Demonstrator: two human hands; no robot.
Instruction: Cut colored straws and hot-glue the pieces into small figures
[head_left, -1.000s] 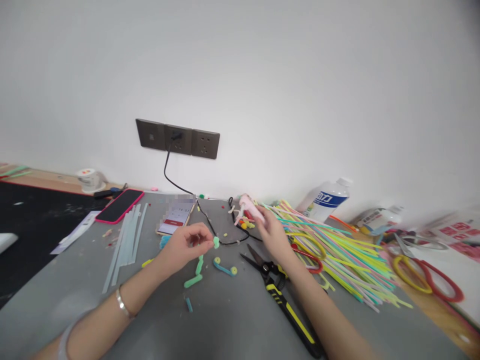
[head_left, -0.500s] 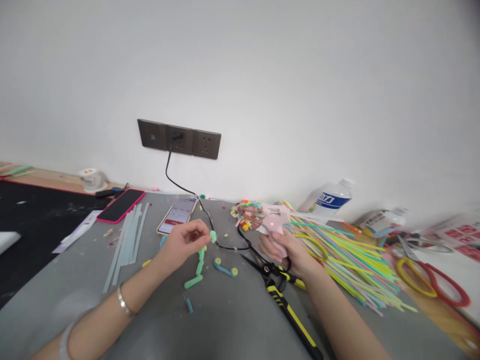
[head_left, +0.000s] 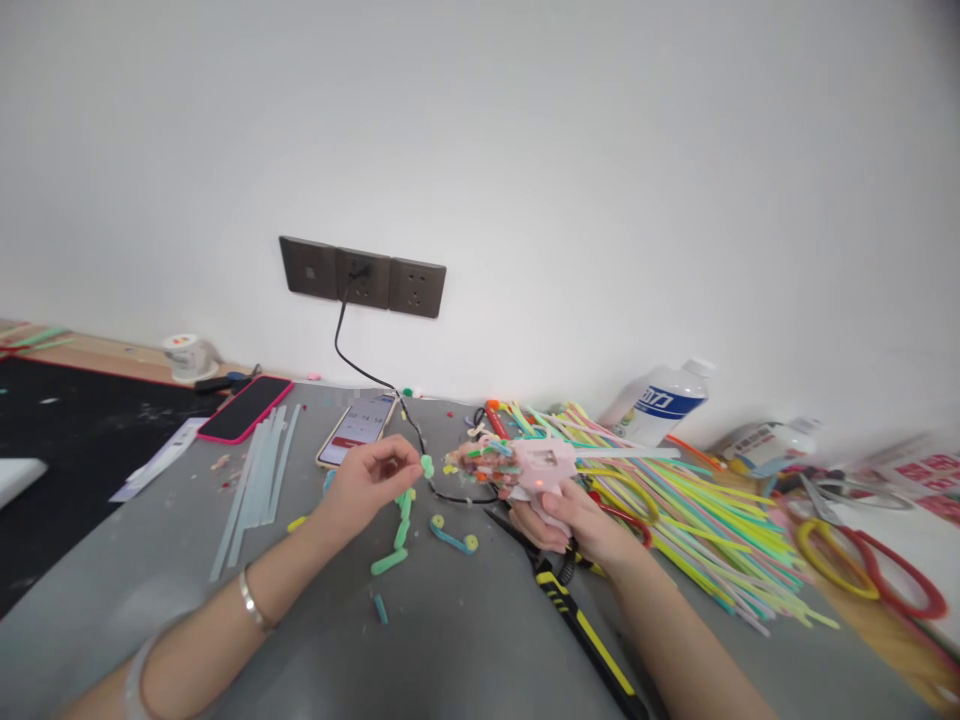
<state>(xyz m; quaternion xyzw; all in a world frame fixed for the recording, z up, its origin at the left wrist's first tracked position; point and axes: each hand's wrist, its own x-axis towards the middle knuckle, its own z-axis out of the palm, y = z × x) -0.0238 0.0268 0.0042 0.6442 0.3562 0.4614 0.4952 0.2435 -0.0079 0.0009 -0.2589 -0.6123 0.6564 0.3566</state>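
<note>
Two hands [head_left: 574, 515], pink glue gun [head_left: 537, 463] in right

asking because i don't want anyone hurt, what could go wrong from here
The pink glue gun in the right hand has its light on and points toward the left hand, so hot glue might touch it as it pinches the small green piece. The black cable crosses between the hands and could snag. The shears lie partly beneath the right hand and might scratch it if it drops.
</note>
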